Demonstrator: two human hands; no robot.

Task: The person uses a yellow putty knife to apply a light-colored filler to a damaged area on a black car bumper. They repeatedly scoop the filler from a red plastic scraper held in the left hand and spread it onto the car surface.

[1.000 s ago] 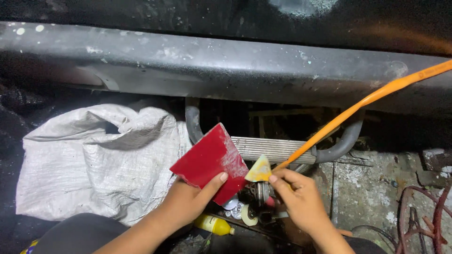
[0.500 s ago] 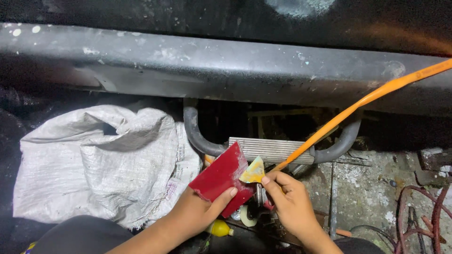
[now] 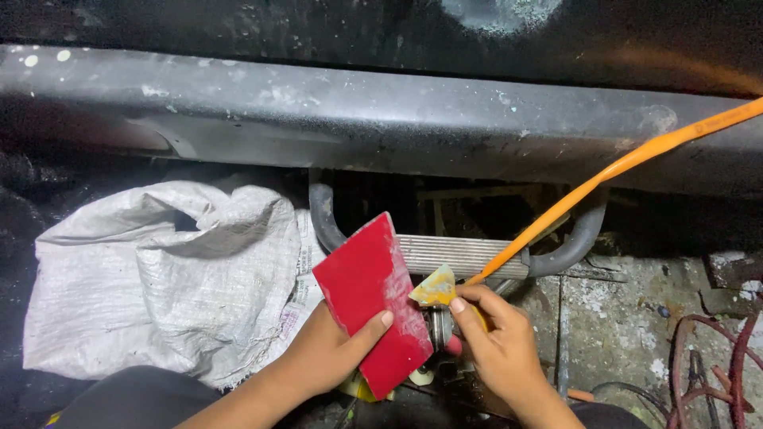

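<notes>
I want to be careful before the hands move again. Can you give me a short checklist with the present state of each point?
1. Left hand holds the flat red plastic card firmly: ok.
2. Right hand pinches the small yellow scraper: ok.
3. Scraper edge meets the card: ok.
4. Orange hose clear of both hands: not ok, it runs down to the right hand.
5. White woven sack away from the work: ok.

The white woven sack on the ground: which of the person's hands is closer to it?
Left. The left hand, holding a red card, sits right beside the white woven sack at its lower right edge. The right hand is farther right, beyond the card, pinching a yellow scrap.
</notes>
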